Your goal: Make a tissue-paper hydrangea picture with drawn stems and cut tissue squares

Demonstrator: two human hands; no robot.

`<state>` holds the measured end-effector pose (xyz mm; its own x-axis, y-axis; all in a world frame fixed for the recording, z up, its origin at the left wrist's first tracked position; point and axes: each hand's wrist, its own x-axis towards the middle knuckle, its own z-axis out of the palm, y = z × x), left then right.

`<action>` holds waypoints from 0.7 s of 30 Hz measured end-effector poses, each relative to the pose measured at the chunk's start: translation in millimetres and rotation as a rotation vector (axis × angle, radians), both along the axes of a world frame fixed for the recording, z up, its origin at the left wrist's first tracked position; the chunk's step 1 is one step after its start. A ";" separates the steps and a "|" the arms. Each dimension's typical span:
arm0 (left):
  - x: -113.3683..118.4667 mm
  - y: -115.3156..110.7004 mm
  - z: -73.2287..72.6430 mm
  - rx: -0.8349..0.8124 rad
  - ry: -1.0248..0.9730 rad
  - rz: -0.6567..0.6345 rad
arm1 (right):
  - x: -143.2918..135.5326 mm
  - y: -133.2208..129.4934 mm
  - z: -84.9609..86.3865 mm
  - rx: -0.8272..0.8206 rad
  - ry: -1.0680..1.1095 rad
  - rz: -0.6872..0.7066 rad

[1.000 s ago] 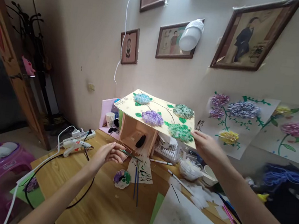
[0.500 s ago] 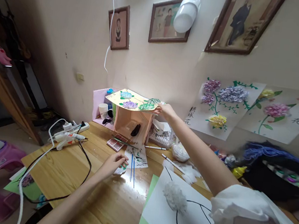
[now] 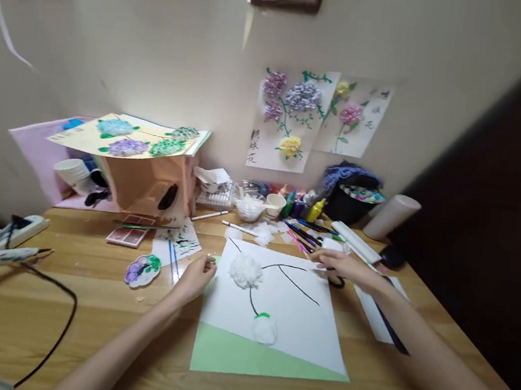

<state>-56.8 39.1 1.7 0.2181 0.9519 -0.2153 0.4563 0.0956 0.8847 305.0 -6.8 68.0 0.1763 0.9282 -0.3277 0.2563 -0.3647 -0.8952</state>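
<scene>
Head view showed one white flower (image 3: pixel 245 270) apparently done at the upper left of the white sheet (image 3: pixel 300 333), the branches (image 3: pixel 299 285) on its right bare, left hand (image 3: pixel 196 276) and right hand (image 3: pixel 344 266) flanking it, neither grip readable!

Soft light, dark right side, blurred edges

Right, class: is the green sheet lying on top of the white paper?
No, the white paper covers most of the green sheet, which shows beyond its near edge.
</scene>
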 end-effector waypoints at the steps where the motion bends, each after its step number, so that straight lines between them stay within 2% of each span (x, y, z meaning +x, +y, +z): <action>1: 3.2 2.2 -1.2 -0.015 0.000 0.001 | 8.5 -18.1 -11.8 -0.079 0.023 -0.040; 3: 8.2 5.3 -2.3 -0.057 -0.009 -0.008 | 17.0 -46.9 -31.2 -0.127 0.104 -0.150; 5: 12.3 6.0 -1.8 -0.091 -0.021 -0.018 | 16.9 -64.9 -45.2 -0.083 0.199 -0.223; 8: 18.0 2.4 0.4 -0.087 -0.038 -0.026 | 8.6 -75.3 -57.2 0.018 0.251 -0.202; 12: 21.9 -8.6 3.8 0.003 -0.029 -0.066 | -0.5 -75.5 -61.4 0.071 0.162 -0.177; 15: 16.6 -16.3 6.8 0.067 -0.011 -0.037 | 5.4 -72.1 -63.7 0.081 0.162 -0.139; 18: 4.4 -20.4 9.4 0.036 -0.006 0.004 | 26.6 -60.3 -65.6 0.128 0.113 -0.122; 21: -6.5 -20.3 9.9 -0.025 0.007 0.027 | 60.5 -34.9 -59.7 0.245 -0.184 -0.146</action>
